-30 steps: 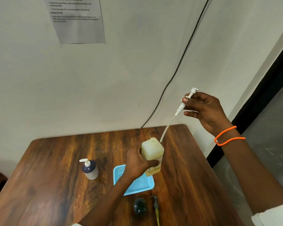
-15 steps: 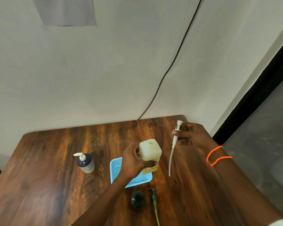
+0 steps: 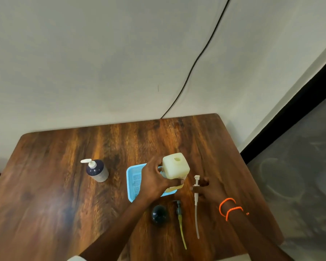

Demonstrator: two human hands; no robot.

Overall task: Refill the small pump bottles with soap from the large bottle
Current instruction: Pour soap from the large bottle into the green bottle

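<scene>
Wood-grain table (image 3: 51, 204) filled the lower frame beneath a pale wall, and just right of its centre stood the large soap bottle (image 3: 175, 165), its neck open and uncapped. The left hand (image 3: 154, 180) was wrapped round the bottle's side, holding it partly over the blue mesh tray (image 3: 133, 180). Right beside it, the right hand (image 3: 205, 190) pinched the head of the long white pump (image 3: 196, 202), whose tube lay along the tabletop toward the lower edge. Below the tray sat an open dark small bottle (image 3: 159, 214), with its own pump (image 3: 180, 217), yellow-stained tube trailing, lying next to it. Farther off at centre left stood a second small pump bottle (image 3: 97, 170), its cap on. Pouring from so wide a neck into the small dark opening looked risky: a quick tilt could overshoot and spill soap on the wood. Wet pump tubes could also smear the table.
</scene>
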